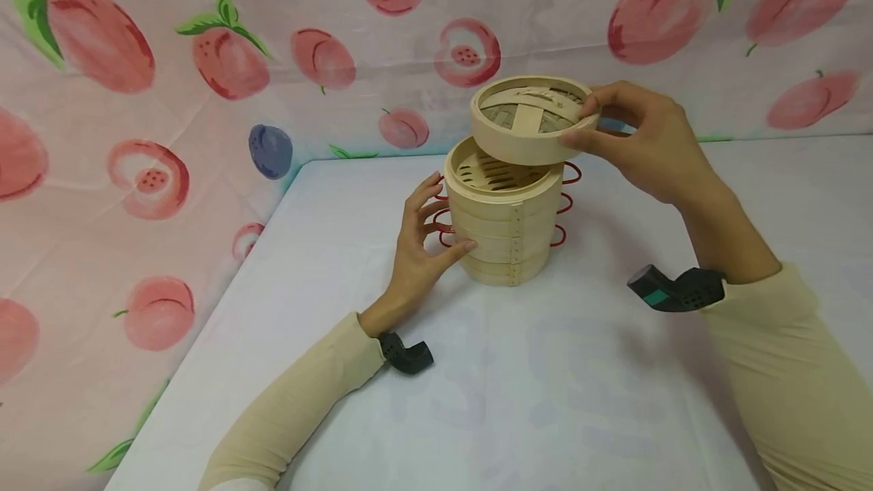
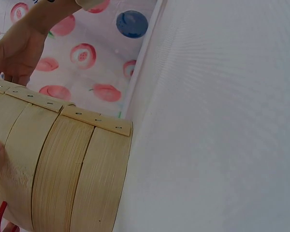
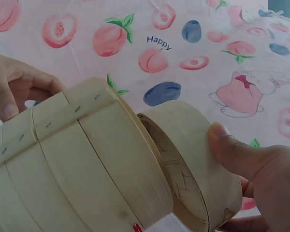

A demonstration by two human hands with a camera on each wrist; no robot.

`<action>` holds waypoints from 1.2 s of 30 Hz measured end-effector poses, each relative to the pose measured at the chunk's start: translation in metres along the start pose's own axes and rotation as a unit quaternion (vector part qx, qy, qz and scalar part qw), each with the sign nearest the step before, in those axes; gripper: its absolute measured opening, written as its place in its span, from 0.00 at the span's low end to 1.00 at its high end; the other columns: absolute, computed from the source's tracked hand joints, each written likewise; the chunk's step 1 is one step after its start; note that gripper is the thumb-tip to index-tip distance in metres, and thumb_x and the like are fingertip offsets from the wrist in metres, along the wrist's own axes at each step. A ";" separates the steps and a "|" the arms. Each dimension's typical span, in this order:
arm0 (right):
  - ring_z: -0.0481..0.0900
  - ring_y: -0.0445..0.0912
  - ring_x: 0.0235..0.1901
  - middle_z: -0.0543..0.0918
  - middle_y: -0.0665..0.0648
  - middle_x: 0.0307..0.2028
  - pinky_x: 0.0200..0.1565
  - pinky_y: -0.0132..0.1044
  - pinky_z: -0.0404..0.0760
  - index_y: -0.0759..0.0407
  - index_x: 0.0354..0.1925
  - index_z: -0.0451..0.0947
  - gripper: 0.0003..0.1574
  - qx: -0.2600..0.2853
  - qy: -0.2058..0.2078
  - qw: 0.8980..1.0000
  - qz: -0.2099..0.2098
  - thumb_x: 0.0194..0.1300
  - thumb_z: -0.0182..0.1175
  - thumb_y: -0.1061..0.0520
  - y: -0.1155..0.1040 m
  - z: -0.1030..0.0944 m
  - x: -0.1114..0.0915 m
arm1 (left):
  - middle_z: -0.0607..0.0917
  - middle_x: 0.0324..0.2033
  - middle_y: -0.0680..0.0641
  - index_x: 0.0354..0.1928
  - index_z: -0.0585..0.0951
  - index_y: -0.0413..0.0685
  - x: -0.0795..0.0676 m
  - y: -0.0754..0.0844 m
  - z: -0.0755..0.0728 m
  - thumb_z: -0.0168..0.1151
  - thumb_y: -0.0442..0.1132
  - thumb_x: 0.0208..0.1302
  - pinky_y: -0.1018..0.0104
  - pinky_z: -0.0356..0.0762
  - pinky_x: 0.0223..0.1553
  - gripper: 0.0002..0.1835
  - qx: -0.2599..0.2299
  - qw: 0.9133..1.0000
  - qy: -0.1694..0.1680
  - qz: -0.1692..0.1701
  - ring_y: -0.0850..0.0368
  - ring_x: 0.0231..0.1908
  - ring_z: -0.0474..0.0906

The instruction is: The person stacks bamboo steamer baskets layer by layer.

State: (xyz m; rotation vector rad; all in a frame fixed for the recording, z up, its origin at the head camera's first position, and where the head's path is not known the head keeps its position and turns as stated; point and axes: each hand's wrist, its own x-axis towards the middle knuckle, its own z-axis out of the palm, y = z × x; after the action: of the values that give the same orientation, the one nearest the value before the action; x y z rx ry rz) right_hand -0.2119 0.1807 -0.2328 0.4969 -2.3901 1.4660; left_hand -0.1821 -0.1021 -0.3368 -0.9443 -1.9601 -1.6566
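A round bamboo steamer [image 1: 487, 241] of stacked tiers stands upright on the white table, red loops on its sides. My left hand [image 1: 417, 252] grips its left side, thumb on the front wall and fingers round the back. Between thumb and fingers, my right hand [image 1: 651, 139] pinches the right edge of the woven bamboo lid [image 1: 508, 144]. This lid sits tilted above the top tier and shifted right, so the slatted inside [image 1: 487, 173] shows at the left. In the right wrist view, the lid's woven underside [image 3: 176, 171] faces the steamer's rim across a narrow gap.
White cloth covers the table [image 1: 491, 392]. Behind it and along its left side hangs a pink curtain [image 1: 225, 120] printed with fruit. A dark wrist camera [image 1: 405, 354] is strapped to the left wrist and another dark camera [image 1: 678, 290] to the right.
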 end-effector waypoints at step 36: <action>0.73 0.55 0.57 0.72 0.51 0.57 0.51 0.41 0.78 0.58 0.46 0.73 0.22 -0.019 -0.088 0.996 0.014 0.58 0.69 0.51 -0.011 0.018 -0.011 | 0.58 0.69 0.40 0.64 0.58 0.31 -0.001 0.002 -0.001 0.69 0.19 0.48 0.39 0.72 0.45 0.42 0.003 1.000 0.001 -0.005 0.37 0.56 0.68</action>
State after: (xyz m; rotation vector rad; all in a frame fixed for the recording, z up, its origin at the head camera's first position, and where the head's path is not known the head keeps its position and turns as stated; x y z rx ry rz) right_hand -0.1984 0.1613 -0.2364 0.6092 -2.5653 1.4407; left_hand -0.1807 -0.1033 -0.3360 -0.9314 -1.9692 -1.6561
